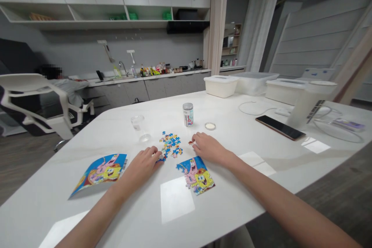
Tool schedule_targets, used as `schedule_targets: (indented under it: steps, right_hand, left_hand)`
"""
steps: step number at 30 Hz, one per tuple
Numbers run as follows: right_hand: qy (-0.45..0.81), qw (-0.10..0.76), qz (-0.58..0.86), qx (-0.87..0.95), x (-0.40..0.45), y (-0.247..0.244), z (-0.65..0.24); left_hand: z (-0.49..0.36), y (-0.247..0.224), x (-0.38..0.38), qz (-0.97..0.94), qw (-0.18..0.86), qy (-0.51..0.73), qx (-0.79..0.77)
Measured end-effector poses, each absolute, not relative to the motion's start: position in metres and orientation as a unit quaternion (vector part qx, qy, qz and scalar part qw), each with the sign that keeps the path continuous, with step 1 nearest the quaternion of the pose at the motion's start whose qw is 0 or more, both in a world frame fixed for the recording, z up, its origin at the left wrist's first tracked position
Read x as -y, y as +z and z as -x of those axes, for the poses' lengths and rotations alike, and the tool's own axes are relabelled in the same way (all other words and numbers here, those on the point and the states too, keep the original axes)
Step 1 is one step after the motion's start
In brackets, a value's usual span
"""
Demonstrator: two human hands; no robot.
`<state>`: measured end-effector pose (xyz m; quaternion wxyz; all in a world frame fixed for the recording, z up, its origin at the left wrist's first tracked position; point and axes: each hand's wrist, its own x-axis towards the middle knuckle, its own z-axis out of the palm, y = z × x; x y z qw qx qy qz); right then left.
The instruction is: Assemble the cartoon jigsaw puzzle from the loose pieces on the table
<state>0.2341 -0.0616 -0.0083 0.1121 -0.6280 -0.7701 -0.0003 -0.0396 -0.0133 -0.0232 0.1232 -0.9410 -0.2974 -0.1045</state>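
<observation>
Loose jigsaw pieces lie in a small heap at mid-table. My left hand rests at the heap's lower left edge, fingers bent and apart over a few pieces. Right of the heap, my right hand has its fingertips closed around a small reddish piece. Just below that hand sits a joined puzzle section with a yellow and a pink cartoon figure; its left edge is uneven. A curved picture sheet with similar figures lies left of my left forearm.
Behind the pieces stand a clear jar and a printed can, with a round lid beside it. To the right are a phone, a tall cup, cables and plastic boxes. A person sits back left near a white chair.
</observation>
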Motion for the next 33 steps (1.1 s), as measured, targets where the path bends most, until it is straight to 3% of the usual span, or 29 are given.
schedule_targets:
  steps: [8,14,18,24,33]
  right_hand:
    - [0.047,0.197,0.539,0.817,0.056,-0.018,-0.234]
    - [0.108,0.235,0.456,0.852,0.051,-0.024,-0.23]
    - [0.097,0.265,0.451,0.847,0.05,-0.03,-0.228]
    - [0.098,0.214,0.452,0.86,0.052,-0.029,-0.226]
    - [0.123,0.224,0.46,0.85,0.053,-0.025,-0.231]
  left_hand:
    - [0.039,-0.03,0.002,0.936,-0.014,-0.158,0.314]
    - [0.037,-0.029,0.005,0.937,-0.04,-0.18,0.298]
    - [0.035,-0.027,0.005,0.947,-0.021,-0.162,0.275]
    - [0.025,-0.029,0.002,0.952,0.073,-0.112,0.274]
    - [0.011,-0.017,-0.027,0.971,0.186,-0.026,0.15]
